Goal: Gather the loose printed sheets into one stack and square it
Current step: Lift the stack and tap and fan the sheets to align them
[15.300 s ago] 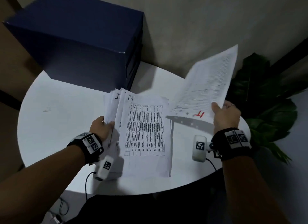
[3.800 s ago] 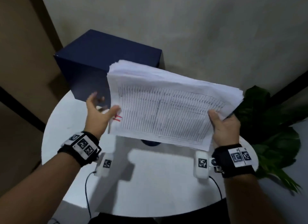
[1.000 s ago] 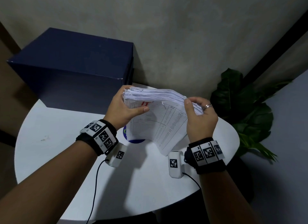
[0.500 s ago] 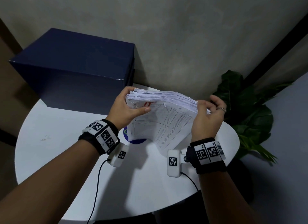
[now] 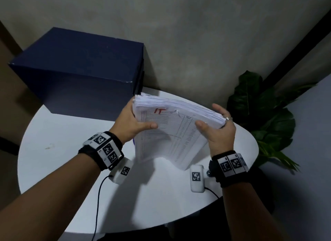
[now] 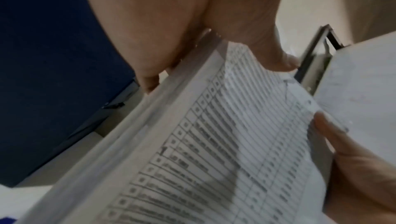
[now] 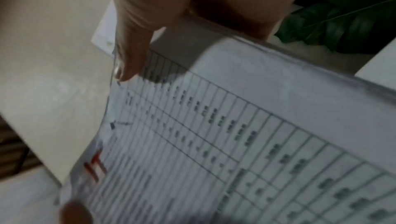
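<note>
At the centre of the head view I hold the stack of printed sheets [image 5: 172, 131] on edge above the round white table [image 5: 71, 169], its bottom edge at or just over the tabletop. My left hand [image 5: 130, 122] grips the stack's left side, thumb laid across the front sheet beside the red "IT" mark. My right hand [image 5: 216, 131] clasps the right side, thumb on the front sheet, fingers behind. The top edges look ragged, not flush. A dark blue box [image 5: 77, 70] sits in the upper left of the frame; a leafy plant [image 5: 265, 115] stands at the right.
</note>
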Tool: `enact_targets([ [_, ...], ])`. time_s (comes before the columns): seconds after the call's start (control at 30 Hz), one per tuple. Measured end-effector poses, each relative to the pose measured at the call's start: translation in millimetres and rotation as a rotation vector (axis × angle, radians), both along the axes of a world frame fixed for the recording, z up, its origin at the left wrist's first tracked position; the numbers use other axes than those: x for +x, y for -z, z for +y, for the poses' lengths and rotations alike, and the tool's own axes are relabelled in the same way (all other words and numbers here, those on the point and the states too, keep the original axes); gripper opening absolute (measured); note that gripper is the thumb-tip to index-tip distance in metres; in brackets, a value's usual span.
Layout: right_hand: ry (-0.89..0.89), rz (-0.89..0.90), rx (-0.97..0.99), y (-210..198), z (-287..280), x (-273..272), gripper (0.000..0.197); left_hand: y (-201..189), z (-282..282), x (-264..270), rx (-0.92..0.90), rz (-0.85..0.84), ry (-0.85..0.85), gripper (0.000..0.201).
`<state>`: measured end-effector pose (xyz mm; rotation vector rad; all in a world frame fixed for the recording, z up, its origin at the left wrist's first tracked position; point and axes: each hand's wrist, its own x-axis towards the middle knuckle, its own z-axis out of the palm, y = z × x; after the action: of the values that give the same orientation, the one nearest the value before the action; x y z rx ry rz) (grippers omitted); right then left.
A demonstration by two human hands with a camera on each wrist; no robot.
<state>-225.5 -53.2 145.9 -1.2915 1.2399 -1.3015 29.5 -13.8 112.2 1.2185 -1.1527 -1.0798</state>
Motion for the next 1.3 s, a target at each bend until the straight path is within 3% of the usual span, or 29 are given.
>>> enact_targets([
  [0.07,-0.024,-0.002,-0.004,-3.0,-1.5,3.8,0.061,-0.2,1.3,0.8,0.005,0.003,0.024,0.098],
  [0.17,0.008,-0.074,-0.029,-9.5,-1.5,9.1,0.048,-3.7,1.6,-3.7,-0.018,-0.006,-0.011,0.092],
  [0.37,0.175,-0.057,-0.067,-16.9,-5.9,20.2,0.006,-16.2,9.4,-21.2,-0.186,0.089,-0.238,0.053],
  [0.5,0.221,-0.059,-0.091,-13.2,-4.5,21.9,0.004,-23.5,4.4,-29.4,-0.223,0.015,-0.423,0.022],
  [0.57,0.224,-0.053,-0.099,-11.2,-3.3,21.3,0.009,-26.5,1.4,-31.5,-0.217,0.020,-0.463,0.017],
  [0.67,0.189,-0.093,-0.098,-7.2,1.5,18.4,0.015,-30.9,-0.4,-34.8,-0.202,0.063,-0.469,0.022],
  [0.77,0.107,-0.109,-0.088,-1.0,6.5,11.8,0.040,-27.7,-1.1,-29.2,-0.206,0.109,-0.449,0.031],
  [0.87,0.027,-0.026,-0.015,15.3,8.5,5.1,0.060,-15.3,2.3,-13.3,-0.137,0.155,-0.234,0.051],
  [0.93,0.024,0.020,0.070,21.6,6.7,5.7,0.051,-9.8,4.9,-10.8,-0.099,-0.012,-0.139,0.068],
  [1.0,0.030,-0.007,0.142,23.9,3.7,5.1,0.035,-7.6,2.5,-13.8,-0.077,-0.134,-0.187,0.053],
  [1.1,0.033,-0.037,0.081,19.0,-2.9,-1.8,0.030,-14.2,-0.6,-13.1,-0.083,-0.064,-0.238,0.035],
  [1.3,-0.007,-0.109,-0.002,15.4,-4.5,-3.2,0.073,-0.3,6.6,-3.3,0.002,-0.076,-0.026,0.076],
])
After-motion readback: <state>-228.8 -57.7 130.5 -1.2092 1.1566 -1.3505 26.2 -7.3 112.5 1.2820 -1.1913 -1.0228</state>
